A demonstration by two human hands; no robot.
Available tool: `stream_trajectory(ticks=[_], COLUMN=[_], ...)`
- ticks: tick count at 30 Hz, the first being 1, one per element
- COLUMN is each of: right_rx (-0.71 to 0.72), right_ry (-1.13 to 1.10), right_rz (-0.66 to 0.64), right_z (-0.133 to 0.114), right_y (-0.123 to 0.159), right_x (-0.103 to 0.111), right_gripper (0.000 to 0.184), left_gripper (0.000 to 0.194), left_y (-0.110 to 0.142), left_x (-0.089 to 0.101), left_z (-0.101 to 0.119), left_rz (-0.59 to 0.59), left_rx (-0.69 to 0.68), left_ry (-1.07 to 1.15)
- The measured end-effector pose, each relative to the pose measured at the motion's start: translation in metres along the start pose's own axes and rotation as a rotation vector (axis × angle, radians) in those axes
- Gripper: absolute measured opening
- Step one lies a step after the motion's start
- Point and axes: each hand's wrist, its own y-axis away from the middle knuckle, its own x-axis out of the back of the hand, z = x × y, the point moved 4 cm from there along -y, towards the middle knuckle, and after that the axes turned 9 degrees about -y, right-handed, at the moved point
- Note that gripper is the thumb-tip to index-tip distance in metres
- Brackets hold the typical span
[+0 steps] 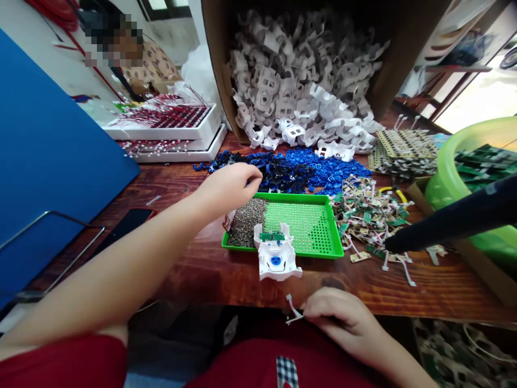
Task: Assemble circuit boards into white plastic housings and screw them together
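My left hand (232,184) is closed, its fingers bent down at the near edge of the black plastic parts (288,173), just above the green tray (337,245). What its fingertips hold, if anything, is hidden. Low in front of my body, my right hand (343,315) pinches a small circuit board (294,320) with a short cable and white connector. A white plastic housing (280,264) rests against the tray's near edge. It carries a green circuit board (271,236) and a blue plastic piece (276,261). Small metal screws (247,223) fill the tray's left part.
Behind the tray lie blue plastic parts (335,172), below a cardboard box (220,70) of white housings (291,86). Wired circuit boards (367,213) are heaped at right, near a dark bar (452,221) and green tub (444,178). A person (147,64) is at back left.
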Motion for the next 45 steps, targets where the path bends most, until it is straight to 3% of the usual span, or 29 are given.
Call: stream_trajectory(ticks=[3, 5, 10, 14, 17, 19, 21, 24, 26, 28, 30, 33, 36, 40, 43, 45], right_rx=[-0.025, -0.03, -0.011, -0.043, -0.043, -0.04, -0.04, -0.021, -0.014, -0.008, 0.014, 0.063, 0.108, 0.093, 0.025, -0.002], right_ry=[-0.059, -0.104, -0.232, -0.319, -0.439, -0.5, -0.53, -0.562, -0.565, -0.52, -0.406, -0.145, 0.078, 0.111, 0.042, 0.011], right_rz=[-0.04, -0.015, 0.086, 0.092, 0.136, 0.188, 0.257, 0.389, 0.494, 0.587, 0.63, 0.491, 0.307, 0.218, 0.238, 0.26], right_z=[0.0, 0.0, 0.001, 0.003, 0.003, 0.004, 0.008, 0.012, 0.01, 0.001, -0.015, -0.039, -0.05, -0.048, -0.044, -0.042], right_y=[-0.001, -0.001, 0.0, 0.0, 0.001, 0.004, 0.009, 0.017, 0.021, 0.023, 0.018, 0.004, -0.007, -0.007, -0.002, 0.001], right_x=[0.001, 0.004, 0.012, 0.014, 0.016, 0.02, 0.024, 0.033, 0.038, 0.042, 0.043, 0.034, 0.021, 0.01, 0.007, 0.006], right_gripper=[0.021, 0.02, 0.021, 0.022, 0.023, 0.022, 0.019, 0.018, 0.019, 0.019, 0.017, 0.025, 0.037, 0.037, 0.036, 0.036], left_gripper=[0.032, 0.032, 0.026, 0.027, 0.03, 0.029, 0.024, 0.015, 0.018, 0.019, 0.019, 0.021, 0.028, 0.029, 0.021, 0.02], left_y=[-0.058, -0.079, -0.09, -0.08, -0.052, -0.018, 0.025, 0.091, 0.125, 0.149, 0.161, 0.165, 0.165, 0.164, 0.162, 0.159], left_x=[-0.031, -0.046, -0.061, -0.046, -0.023, -0.008, 0.002, 0.008, 0.003, -0.008, -0.021, -0.047, -0.072, -0.093, -0.099, -0.099], left_z=[-0.005, -0.009, -0.012, -0.017, -0.018, -0.013, -0.002, 0.028, 0.051, 0.07, 0.082, 0.091, 0.096, 0.104, 0.102, 0.099], left_rz=[-0.139, -0.198, -0.222, -0.165, -0.074, -0.006, 0.035, -0.05, -0.229, -0.439, -0.535, -0.554, -0.615, -0.717, -0.631, -0.538], left_rx=[-0.005, 0.0, -0.022, -0.037, -0.052, -0.055, -0.06, -0.206, -0.323, -0.419, -0.458, -0.349, -0.05, 0.351, 0.526, 0.547], left_ry=[-0.078, -0.105, -0.089, 0.023, 0.125, 0.225, 0.615, 0.884, 0.88, 0.895, 0.958, 1.02, 1.274, 1.698, 1.789, 1.794])
